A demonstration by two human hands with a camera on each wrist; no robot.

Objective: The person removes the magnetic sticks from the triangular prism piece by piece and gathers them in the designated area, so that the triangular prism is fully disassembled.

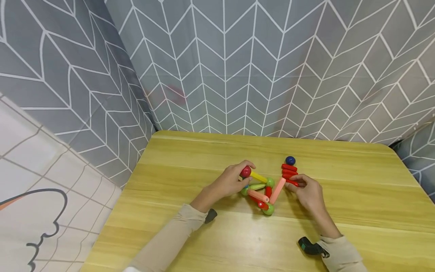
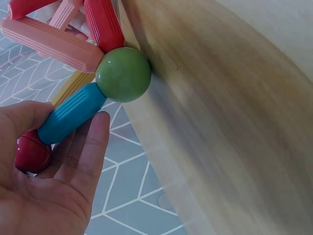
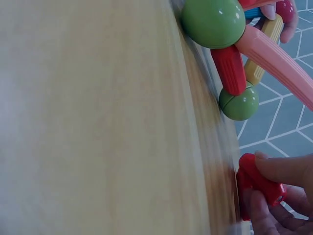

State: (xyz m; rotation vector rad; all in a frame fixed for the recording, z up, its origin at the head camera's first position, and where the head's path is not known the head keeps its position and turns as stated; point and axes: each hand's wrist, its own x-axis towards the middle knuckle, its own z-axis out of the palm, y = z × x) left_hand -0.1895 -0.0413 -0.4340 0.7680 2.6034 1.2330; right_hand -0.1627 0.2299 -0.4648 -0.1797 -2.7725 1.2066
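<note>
My left hand (image 1: 232, 182) holds a magnetic building structure by its red ball (image 1: 246, 172), with the thumb against a blue rod (image 2: 73, 113). That rod meets a green ball (image 2: 123, 75), from which a red rod and a pink rod (image 2: 54, 44) also run. A yellow rod (image 1: 259, 177) links the red ball to another green ball (image 1: 270, 182). Another pink rod (image 1: 278, 190) slants upward on the right side. Just right of the structure, my right hand (image 1: 308, 193) pinches a red rod (image 3: 264, 181) between thumb and fingers, low at the tabletop.
Several loose red rods (image 1: 289, 167) lie in a row beyond the right hand, with a dark blue ball (image 1: 290, 160) behind them. Black wrist devices (image 1: 308, 246) sit by both sleeves. Patterned grey curtains (image 1: 224, 75) hang behind the wooden table (image 1: 190, 147).
</note>
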